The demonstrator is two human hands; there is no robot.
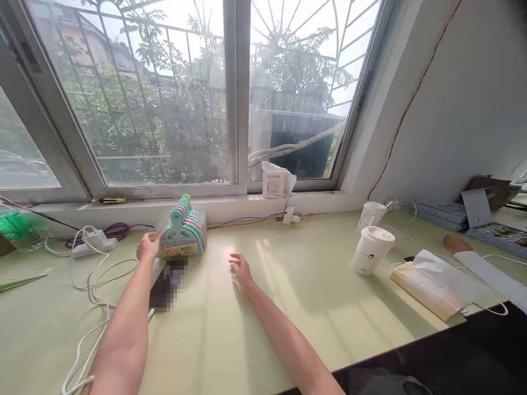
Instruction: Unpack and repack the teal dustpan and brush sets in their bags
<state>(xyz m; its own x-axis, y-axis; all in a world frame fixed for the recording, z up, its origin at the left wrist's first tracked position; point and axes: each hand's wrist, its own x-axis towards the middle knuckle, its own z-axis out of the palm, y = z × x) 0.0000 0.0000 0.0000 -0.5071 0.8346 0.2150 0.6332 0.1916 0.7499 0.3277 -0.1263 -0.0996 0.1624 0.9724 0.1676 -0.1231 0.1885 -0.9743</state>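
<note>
Near the window ledge stands a pack of pastel plastic pieces in mint green, white and pink, lined up one behind another. Each has a rounded top with a hole, and a yellow label runs along the front bottom; their exact kind is unclear. My left hand grips the pack's left edge with bent fingers, some of them hidden. Just in front of the pack lies a dark phone, partly blurred out. My right hand is over the table to the right of the pack, fingers loosely curved and apart, holding nothing.
White cables and a power strip lie at left, beside a green bottle. A screwdriver rests on the sill. Two lidded white cups and a tissue pack stand right. Another person's hand reaches in.
</note>
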